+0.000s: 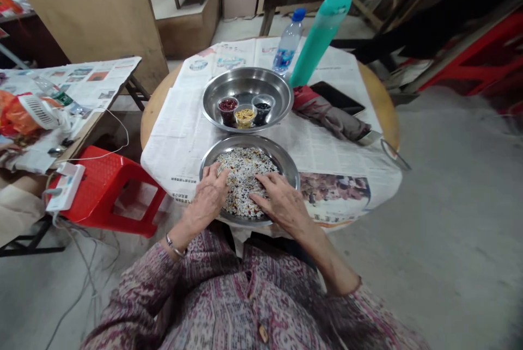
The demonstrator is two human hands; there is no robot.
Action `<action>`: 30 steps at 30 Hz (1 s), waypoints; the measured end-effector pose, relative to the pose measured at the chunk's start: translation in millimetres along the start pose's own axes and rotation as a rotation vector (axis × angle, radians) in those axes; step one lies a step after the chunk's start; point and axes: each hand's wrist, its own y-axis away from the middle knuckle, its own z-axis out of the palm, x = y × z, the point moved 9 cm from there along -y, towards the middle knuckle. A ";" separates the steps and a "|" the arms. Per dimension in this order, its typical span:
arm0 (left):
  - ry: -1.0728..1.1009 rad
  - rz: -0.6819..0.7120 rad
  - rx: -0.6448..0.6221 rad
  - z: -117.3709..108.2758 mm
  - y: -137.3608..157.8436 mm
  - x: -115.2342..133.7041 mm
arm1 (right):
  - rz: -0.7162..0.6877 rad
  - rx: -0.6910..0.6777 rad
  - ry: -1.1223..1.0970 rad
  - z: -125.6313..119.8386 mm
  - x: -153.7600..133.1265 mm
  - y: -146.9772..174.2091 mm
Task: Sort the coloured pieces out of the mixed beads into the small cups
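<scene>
A steel bowl (291, 160) at the near edge of the table holds mixed grains and beans (245, 181), mostly white with red, yellow and black bits. On its left side rests my left hand (210, 195), fingers spread at the grain's edge. My right hand (281, 197) lies over the right side, thumb and fingers apart and touching the grains. Just beyond stands a larger steel basin (208, 100). Inside it are three clear cups: one of red beans (227, 105), one of yellow grains (245, 115) and one of black beans (262, 108).
Newspaper (180, 127) covers the round table. Behind the basin stand a plastic bottle (288, 40) and a tall green object (321, 37). A folded umbrella (335, 116) and a dark flat object (337, 97) lie to the right. A red stool (102, 186) carries a power strip (65, 186).
</scene>
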 end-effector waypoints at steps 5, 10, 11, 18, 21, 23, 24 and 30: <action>0.139 0.117 -0.079 23.5 -10.1 5.1 | -0.012 -0.012 -0.085 12.7 -3.7 -10.6; 0.158 0.204 -0.136 22.3 -5.7 27.2 | -0.029 0.071 -0.096 1.7 -0.4 -12.2; 0.141 0.190 -0.123 18.1 -4.3 26.2 | -0.026 0.075 -0.074 -0.4 2.2 -11.8; 0.100 0.075 0.027 -2.0 -7.7 -7.0 | -0.029 0.099 0.026 -5.9 7.2 -23.6; 0.085 0.033 0.038 1.0 -17.2 -11.3 | -0.031 0.068 0.078 2.7 -3.8 -32.5; 0.087 0.030 0.003 7.2 -22.4 -7.3 | -0.055 0.035 0.062 9.7 -12.9 -34.7; 0.099 0.040 -0.024 11.2 -23.6 -3.8 | -0.077 0.019 0.044 12.4 -17.2 -34.0; 0.192 0.141 -0.100 17.8 -7.1 12.6 | -0.075 0.017 0.036 3.9 -5.3 -15.2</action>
